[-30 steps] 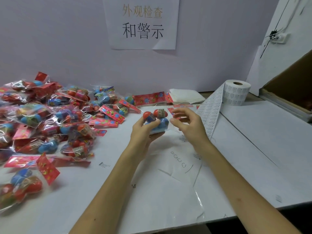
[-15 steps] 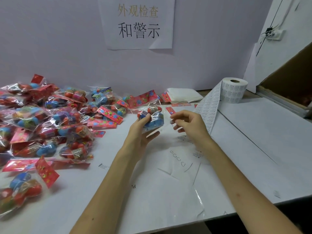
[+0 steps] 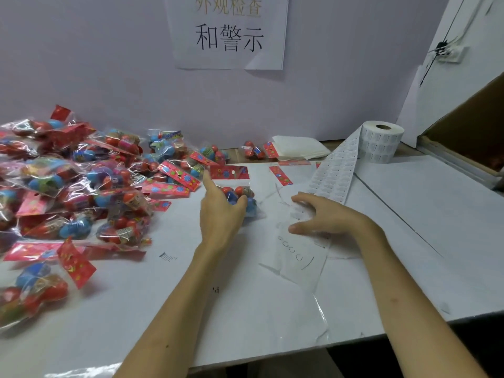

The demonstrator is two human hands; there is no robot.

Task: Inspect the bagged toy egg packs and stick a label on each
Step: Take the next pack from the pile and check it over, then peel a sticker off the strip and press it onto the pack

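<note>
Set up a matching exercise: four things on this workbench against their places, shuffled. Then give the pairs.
1. label roll
2. paper sign
3. pile of egg packs
4. centre egg pack

A. in the left hand's grip
B. on the wall
C. left part of the table
D. back right of the table

Pairs: 1-D, 2-B, 3-C, 4-A.

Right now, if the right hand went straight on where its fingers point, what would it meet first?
The right hand would probably meet the bagged egg pack in the left hand; depth unclear.

free: table [image 3: 114, 301] front | blocked: pack pile [image 3: 81, 186] left, label strip [image 3: 335, 173] right
</note>
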